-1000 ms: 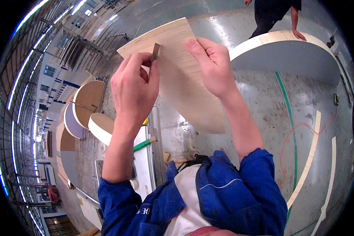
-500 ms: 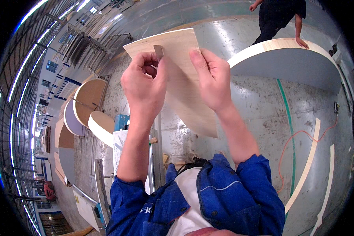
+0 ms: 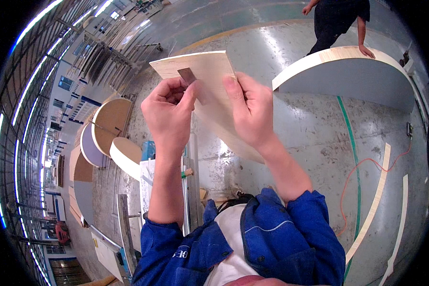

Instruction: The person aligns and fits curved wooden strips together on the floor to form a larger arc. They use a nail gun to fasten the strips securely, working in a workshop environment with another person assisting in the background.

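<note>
A thin, pale wood sheet (image 3: pixel 209 69) is held up in front of me, its long lower part hanging toward the floor. My right hand (image 3: pixel 252 107) grips its right edge, thumb on the near face. My left hand (image 3: pixel 169 109) pinches a small flat metal blade (image 3: pixel 188 76) between thumb and fingers. The blade lies tilted against or just over the sheet's face; whether it touches cannot be told. Some blur covers the left fingertips and the blade's lower end.
At the far right a person (image 3: pixel 341 24) in dark clothes rests a hand on a large curved panel (image 3: pixel 348 71). Curved wooden pieces (image 3: pixel 112 121) stand at left. Long wood strips (image 3: pixel 372 205) and an orange cable (image 3: pixel 345 190) lie on the floor at right.
The sheet's top edge has come lower and tips differently. Both hands have moved slightly down and left with it. The blade is now more slanted, with more of it showing.
</note>
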{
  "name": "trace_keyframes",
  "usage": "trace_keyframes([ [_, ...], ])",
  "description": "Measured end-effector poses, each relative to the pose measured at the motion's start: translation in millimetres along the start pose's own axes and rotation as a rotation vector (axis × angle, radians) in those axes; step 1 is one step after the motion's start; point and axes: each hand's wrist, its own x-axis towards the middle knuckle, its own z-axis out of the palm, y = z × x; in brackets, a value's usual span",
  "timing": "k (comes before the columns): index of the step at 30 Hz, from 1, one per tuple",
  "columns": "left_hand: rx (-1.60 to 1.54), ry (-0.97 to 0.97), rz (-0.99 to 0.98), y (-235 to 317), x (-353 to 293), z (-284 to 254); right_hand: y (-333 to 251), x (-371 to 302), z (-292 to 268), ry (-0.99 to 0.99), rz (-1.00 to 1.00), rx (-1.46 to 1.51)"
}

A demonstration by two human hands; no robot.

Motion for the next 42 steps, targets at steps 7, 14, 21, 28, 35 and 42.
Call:
trace_keyframes([
  [7,-0.02,-0.052,0.029,0,0,-6,5,-5,5,0.034,-0.082,0.011],
  [14,-0.054,-0.07,0.073,3,-1,-7,0,-8,4,0.018,-0.094,-0.057],
  [21,-0.046,-0.034,0.122,6,-5,-5,-3,-15,10,0.065,-0.173,-0.113],
  [28,-0.122,-0.024,0.192,7,-6,-4,-2,-17,14,0.11,-0.269,-0.156],
  [35,-0.12,-0.199,-0.049,0,0,-27,2,-19,11,0.103,-0.309,-0.142],
  [42,-0.042,-0.189,0.107,10,2,-22,3,-22,11,0.092,-0.3,-0.179],
])
